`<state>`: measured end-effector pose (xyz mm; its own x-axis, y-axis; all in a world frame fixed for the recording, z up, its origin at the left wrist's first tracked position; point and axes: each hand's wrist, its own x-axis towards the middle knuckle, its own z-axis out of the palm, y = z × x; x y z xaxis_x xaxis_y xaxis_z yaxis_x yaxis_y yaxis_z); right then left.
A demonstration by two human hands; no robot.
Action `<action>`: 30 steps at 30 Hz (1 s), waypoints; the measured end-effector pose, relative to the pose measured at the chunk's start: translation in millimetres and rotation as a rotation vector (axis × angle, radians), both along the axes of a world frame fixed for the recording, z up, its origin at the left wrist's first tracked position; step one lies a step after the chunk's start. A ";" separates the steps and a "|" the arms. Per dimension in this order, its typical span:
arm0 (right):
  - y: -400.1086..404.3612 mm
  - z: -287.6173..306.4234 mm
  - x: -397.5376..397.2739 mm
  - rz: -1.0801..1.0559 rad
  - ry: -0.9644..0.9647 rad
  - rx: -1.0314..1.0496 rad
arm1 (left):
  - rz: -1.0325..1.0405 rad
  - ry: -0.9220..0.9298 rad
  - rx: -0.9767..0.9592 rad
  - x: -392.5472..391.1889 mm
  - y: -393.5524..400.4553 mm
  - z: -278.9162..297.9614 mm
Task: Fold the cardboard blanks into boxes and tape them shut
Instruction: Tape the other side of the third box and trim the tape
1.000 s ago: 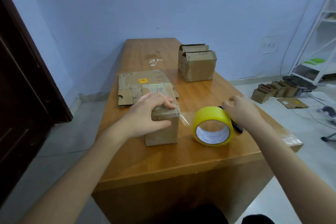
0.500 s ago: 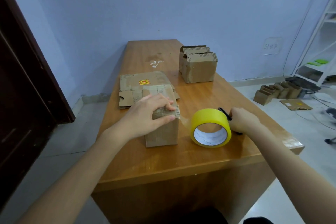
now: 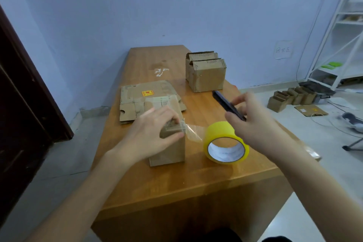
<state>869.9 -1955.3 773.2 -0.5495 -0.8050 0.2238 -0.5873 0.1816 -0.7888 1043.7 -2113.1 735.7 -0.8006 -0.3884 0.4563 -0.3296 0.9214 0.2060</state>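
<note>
A small folded cardboard box stands near the front of the wooden table. My left hand presses down on its top, holding the flaps and the tape end. A clear strip of tape runs from the box top to the yellow tape roll, which stands on edge just to the right. My right hand hovers above the roll and grips a black utility knife, its tip pointing up and to the far left.
Flat cardboard blanks lie behind the box. Two folded boxes stand at the back right of the table. More boxes sit on the floor at the right, near a white shelf. A dark door is at the left.
My right hand has picked the black knife up from the table behind the roll and raised it above the roll. My left hand stays on the box top.
</note>
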 end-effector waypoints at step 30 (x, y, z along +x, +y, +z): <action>5.4 -30.3 45.2 0.109 0.249 0.230 | -0.029 -0.182 0.244 8.4 -13.0 22.3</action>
<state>915.1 -1949.9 742.9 -0.4088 -0.9009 0.1459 -0.7820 0.2634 -0.5649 1052.1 -2126.1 758.0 -0.8729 -0.4450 0.1999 -0.3559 0.8613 0.3627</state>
